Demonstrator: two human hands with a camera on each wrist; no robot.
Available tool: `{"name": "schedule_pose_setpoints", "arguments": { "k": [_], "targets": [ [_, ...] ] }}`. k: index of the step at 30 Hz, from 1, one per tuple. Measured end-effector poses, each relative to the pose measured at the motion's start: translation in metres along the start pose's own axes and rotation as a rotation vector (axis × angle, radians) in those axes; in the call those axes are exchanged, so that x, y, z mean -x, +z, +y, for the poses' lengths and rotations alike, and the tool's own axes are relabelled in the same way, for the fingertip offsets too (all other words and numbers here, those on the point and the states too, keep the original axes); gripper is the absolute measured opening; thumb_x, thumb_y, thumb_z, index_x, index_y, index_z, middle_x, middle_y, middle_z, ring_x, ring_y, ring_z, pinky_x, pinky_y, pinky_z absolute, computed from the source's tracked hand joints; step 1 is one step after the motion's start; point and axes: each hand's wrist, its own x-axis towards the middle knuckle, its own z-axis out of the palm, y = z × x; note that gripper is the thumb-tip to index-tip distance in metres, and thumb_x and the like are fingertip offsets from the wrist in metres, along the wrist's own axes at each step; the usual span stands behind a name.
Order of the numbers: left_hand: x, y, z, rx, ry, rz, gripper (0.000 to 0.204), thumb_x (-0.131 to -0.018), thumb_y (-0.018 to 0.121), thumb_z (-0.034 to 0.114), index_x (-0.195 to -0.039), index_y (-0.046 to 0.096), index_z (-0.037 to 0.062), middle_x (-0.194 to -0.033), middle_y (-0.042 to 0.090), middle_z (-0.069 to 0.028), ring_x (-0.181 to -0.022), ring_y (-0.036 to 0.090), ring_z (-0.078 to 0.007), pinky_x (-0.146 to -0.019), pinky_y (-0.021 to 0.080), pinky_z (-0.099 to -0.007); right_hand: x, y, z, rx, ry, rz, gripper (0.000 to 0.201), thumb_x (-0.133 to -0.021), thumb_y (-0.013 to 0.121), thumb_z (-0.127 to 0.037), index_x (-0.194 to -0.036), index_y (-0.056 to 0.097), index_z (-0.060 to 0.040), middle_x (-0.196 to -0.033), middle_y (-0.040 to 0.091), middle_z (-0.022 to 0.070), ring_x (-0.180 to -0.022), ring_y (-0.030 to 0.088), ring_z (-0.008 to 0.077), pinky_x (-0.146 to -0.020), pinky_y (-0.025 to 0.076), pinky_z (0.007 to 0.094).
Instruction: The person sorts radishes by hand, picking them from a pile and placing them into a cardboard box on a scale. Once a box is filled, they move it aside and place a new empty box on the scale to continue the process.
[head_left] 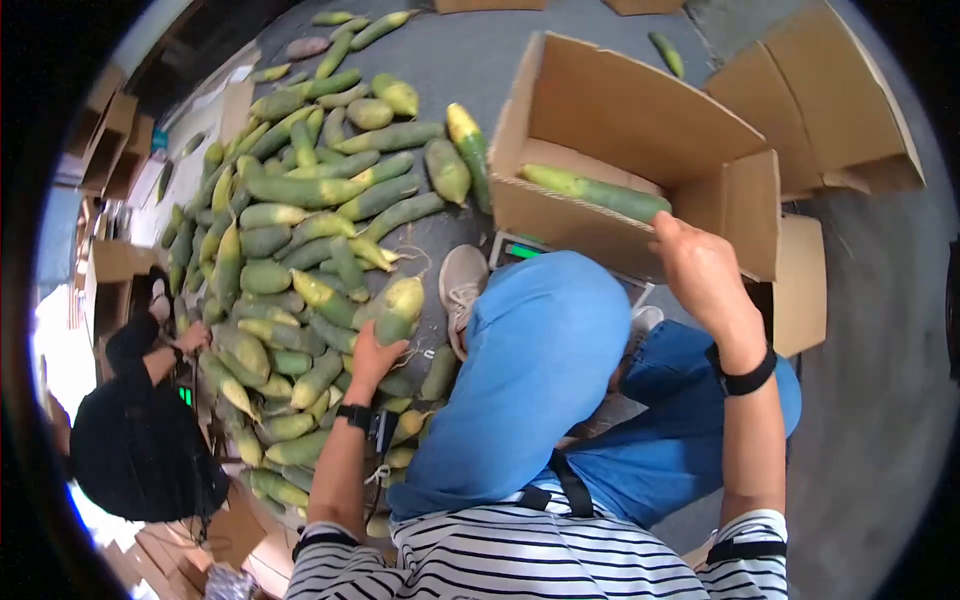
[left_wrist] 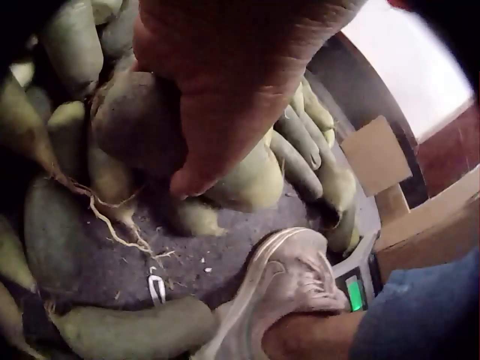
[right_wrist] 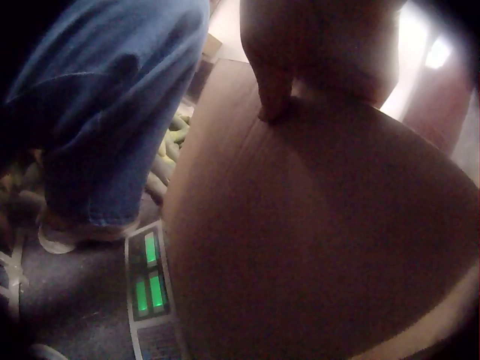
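Note:
My left hand (head_left: 372, 358) grips a thick green radish (head_left: 402, 308) with a yellowish end, over the right side of a big heap of similar radishes. In the left wrist view, the hand's thumb lies along the radish's side. My right hand (head_left: 700, 268) holds the near rim of an open cardboard box (head_left: 560, 218). Its thumb presses the box's outer wall in the right wrist view, while its other fingers are hidden behind the rim. Inside the box, a long green radish (head_left: 597, 192) lies along the near wall, its dark end right at the right hand's fingertips.
A scale (head_left: 520, 249) with a green display shows at the foot of the box. More cardboard boxes (head_left: 815, 95) stand at the right. Another person in black (head_left: 140, 440) reaches into the heap (head_left: 300, 220) from the left. My shoe (head_left: 464, 290) stands between heap and scale.

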Motion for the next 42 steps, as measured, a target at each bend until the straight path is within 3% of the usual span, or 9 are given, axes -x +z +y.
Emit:
{"name": "schedule_pose_setpoints", "arguments": {
  "k": [8,12,16,22,26,29,33,35,42],
  "targets": [
    [0.004,-0.100,0.237,0.113,0.578,0.408,0.065,-0.065,0.079,0.017,-0.120,0.049,-0.0016,-0.112,0.057,-0.0174,-0.102,0.057,-0.0288,-0.089,0.044,-0.0360,0.006,0.013,0.006,0.025,-0.038,0.073,0.012,-0.077,0.050,0.001,-0.087,0.047,-0.0034,-0.076,0.060,0.0153,-0.071,0.062,0.0330,-0.059,0.051,0.0403],
    [-0.010,-0.116,0.335,0.024,1.010,0.351,0.062,-0.066,0.076,0.022,-0.120,0.051,0.0033,-0.112,0.057,-0.0162,-0.105,0.054,-0.0312,-0.092,0.041,-0.0377,0.006,0.008,0.005,0.004,-0.036,0.057,0.011,-0.078,0.052,-0.001,-0.088,0.047,-0.0019,-0.076,0.060,0.0164,-0.071,0.061,0.0343,-0.059,0.050,0.0404],
    [-0.036,-0.086,0.361,0.022,1.130,0.099,0.053,-0.075,0.071,0.024,-0.120,0.052,0.0040,-0.112,0.057,-0.0128,-0.108,0.053,-0.0244,-0.090,0.042,-0.0354,0.005,0.006,0.004,-0.006,-0.016,0.010,0.010,-0.081,0.054,-0.004,-0.086,0.046,-0.0011,-0.075,0.059,0.0185,-0.071,0.060,0.0357,-0.058,0.048,0.0415],
    [-0.074,-0.097,0.263,0.377,0.675,0.199,0.037,-0.083,0.064,0.021,-0.114,0.056,0.0021,-0.105,0.061,-0.0113,-0.098,0.058,-0.0212,-0.086,0.045,-0.0332,0.006,-0.001,0.001,-0.005,-0.021,0.013,0.010,-0.079,0.053,-0.003,-0.087,0.046,-0.0022,-0.075,0.059,0.0184,-0.071,0.061,0.0356,-0.059,0.048,0.0421],
    [-0.080,-0.080,0.109,-0.132,0.394,0.224,0.033,-0.081,0.064,0.021,-0.105,0.057,-0.0003,-0.098,0.060,-0.0197,-0.093,0.058,-0.0337,-0.082,0.046,-0.0385,0.005,-0.002,-0.003,-0.002,-0.033,-0.025,0.009,-0.080,0.050,-0.003,-0.089,0.048,-0.0026,-0.078,0.061,0.0174,-0.074,0.061,0.0353,-0.062,0.049,0.0419],
    [-0.064,-0.046,0.012,-0.303,0.110,0.033,0.038,-0.077,0.066,0.023,-0.106,0.055,0.0009,-0.104,0.057,-0.0224,-0.098,0.055,-0.0378,-0.085,0.045,-0.0431,0.004,-0.003,-0.004,-0.030,-0.024,0.012,0.007,-0.081,0.051,-0.004,-0.086,0.046,-0.0020,-0.078,0.061,0.0181,-0.074,0.061,0.0358,-0.062,0.049,0.0422],
    [-0.035,-0.014,-0.026,-0.496,-0.025,-0.056,0.045,-0.075,0.068,0.021,-0.113,0.052,0.0036,-0.114,0.053,-0.0186,-0.105,0.052,-0.0364,-0.087,0.045,-0.0438,0.000,-0.002,-0.002,-0.068,0.008,-0.013,0.012,-0.082,0.055,-0.006,-0.084,0.044,-0.0011,-0.078,0.060,0.0196,-0.074,0.060,0.0373,-0.061,0.048,0.0434],
    [-0.032,-0.001,-0.042,-0.536,0.066,0.038,0.050,-0.072,0.070,0.019,-0.116,0.051,0.0055,-0.118,0.049,-0.0146,-0.108,0.049,-0.0346,-0.085,0.046,-0.0442,-0.001,-0.003,-0.003,-0.067,-0.003,-0.030,0.013,-0.082,0.056,-0.006,-0.084,0.044,-0.0011,-0.079,0.060,0.0199,-0.074,0.060,0.0376,-0.061,0.047,0.0440],
    [-0.044,-0.002,-0.019,-0.709,0.011,-0.002,0.050,-0.066,0.075,0.021,-0.109,0.055,0.0081,-0.116,0.045,-0.0151,-0.105,0.047,-0.0337,-0.082,0.046,-0.0445,-0.001,-0.003,-0.003,-0.072,0.016,-0.002,0.015,-0.084,0.057,-0.010,-0.085,0.044,-0.0017,-0.079,0.059,0.0204,-0.075,0.059,0.0388,-0.061,0.047,0.0451]
  ]
}}
